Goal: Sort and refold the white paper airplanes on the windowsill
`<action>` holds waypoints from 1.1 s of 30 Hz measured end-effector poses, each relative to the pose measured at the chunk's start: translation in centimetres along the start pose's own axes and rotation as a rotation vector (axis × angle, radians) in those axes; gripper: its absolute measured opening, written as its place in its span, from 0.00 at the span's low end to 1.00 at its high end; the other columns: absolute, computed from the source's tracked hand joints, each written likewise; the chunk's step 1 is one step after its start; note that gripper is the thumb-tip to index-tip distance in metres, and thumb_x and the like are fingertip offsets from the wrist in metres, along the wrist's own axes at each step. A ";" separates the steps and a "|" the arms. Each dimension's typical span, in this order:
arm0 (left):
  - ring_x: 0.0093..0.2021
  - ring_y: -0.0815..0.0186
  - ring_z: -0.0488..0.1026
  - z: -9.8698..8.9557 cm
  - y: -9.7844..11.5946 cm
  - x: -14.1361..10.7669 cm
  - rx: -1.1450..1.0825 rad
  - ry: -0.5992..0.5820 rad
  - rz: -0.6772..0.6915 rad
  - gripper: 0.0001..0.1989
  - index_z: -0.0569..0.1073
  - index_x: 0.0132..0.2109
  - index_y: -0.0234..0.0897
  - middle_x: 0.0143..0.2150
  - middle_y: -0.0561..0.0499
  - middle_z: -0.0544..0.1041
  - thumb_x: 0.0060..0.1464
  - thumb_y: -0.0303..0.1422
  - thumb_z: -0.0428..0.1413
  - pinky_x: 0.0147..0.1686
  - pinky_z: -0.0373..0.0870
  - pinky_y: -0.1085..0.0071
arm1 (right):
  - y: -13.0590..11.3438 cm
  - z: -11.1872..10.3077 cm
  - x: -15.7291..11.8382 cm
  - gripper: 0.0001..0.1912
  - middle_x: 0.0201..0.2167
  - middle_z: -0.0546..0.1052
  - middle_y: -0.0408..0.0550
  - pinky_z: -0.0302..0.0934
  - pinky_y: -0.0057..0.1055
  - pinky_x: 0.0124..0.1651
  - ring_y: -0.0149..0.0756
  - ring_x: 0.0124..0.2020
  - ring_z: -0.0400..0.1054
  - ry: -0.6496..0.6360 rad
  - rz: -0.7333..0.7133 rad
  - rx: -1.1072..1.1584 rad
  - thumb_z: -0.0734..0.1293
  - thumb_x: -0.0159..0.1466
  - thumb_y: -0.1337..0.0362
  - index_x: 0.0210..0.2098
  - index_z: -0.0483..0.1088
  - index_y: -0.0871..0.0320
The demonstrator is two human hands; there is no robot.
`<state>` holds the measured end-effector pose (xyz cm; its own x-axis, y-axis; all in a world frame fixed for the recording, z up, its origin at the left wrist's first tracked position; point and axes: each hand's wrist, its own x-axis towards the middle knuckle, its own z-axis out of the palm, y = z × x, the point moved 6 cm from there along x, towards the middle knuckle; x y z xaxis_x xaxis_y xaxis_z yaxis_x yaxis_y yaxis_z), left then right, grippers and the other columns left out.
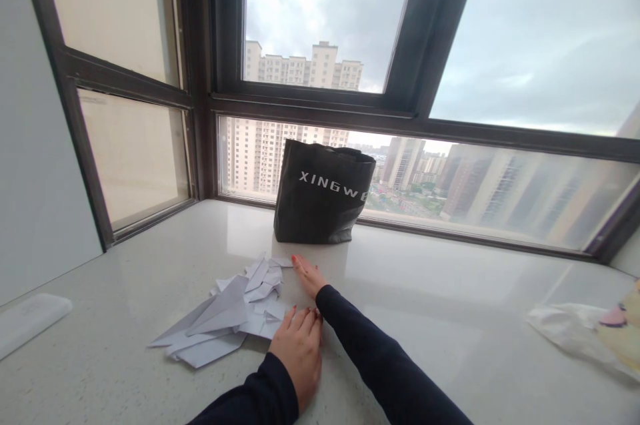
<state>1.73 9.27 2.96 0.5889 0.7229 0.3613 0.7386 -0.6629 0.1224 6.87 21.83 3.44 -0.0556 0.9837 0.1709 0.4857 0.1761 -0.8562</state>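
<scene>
A loose pile of folded white paper planes (223, 311) lies on the pale windowsill, some overlapping others. My left hand (301, 353) rests palm down at the pile's near right edge, its fingers stretched out beside the paper. Farther from me, my right hand (307, 275) reaches to the pile's far right edge. Its fingers are extended, with the fingertips at the tip of a paper plane; whether they touch it I cannot tell. Neither hand grips anything visible. Behind the pile stands a black bag (323, 195) with white lettering, upright against the window.
The speckled white sill (440, 331) runs along dark window frames (320, 108). A white flat object (35, 321) lies at the left edge. On the right is a crumpled white item (575, 331) with a coloured print. Tall buildings show outside.
</scene>
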 end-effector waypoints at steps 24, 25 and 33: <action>0.57 0.57 0.55 1.3 -0.4 0.2 -0.098 -0.016 0.051 0.23 0.60 0.56 0.31 0.58 0.42 0.60 0.55 0.37 0.42 0.55 0.52 0.54 | 3.9 -7.1 -9.6 0.30 0.51 0.67 0.52 0.31 0.46 0.61 0.42 0.56 0.55 0.027 -0.049 -0.098 0.50 0.60 0.44 0.50 0.65 0.58; 0.57 0.59 0.56 1.7 -0.2 0.2 -0.129 -0.013 0.099 0.23 0.59 0.56 0.31 0.58 0.42 0.60 0.55 0.36 0.43 0.55 0.53 0.57 | 4.1 -7.1 -9.6 0.30 0.51 0.67 0.53 0.33 0.46 0.61 0.42 0.55 0.56 0.030 -0.053 -0.099 0.51 0.60 0.45 0.50 0.65 0.59; 0.57 0.59 0.57 2.7 0.7 -0.2 -0.212 -0.036 0.244 0.23 0.58 0.57 0.30 0.57 0.40 0.61 0.54 0.32 0.43 0.53 0.58 0.60 | 4.1 -5.9 -10.2 0.19 0.49 0.69 0.52 0.48 0.42 0.57 0.39 0.53 0.59 0.018 -0.265 -0.257 0.54 0.60 0.64 0.47 0.67 0.57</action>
<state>2.99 9.16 0.51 0.7544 0.5413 0.3714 0.4913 -0.8407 0.2275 14.61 12.32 1.11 -0.1948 0.9041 0.3804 0.6602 0.4077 -0.6308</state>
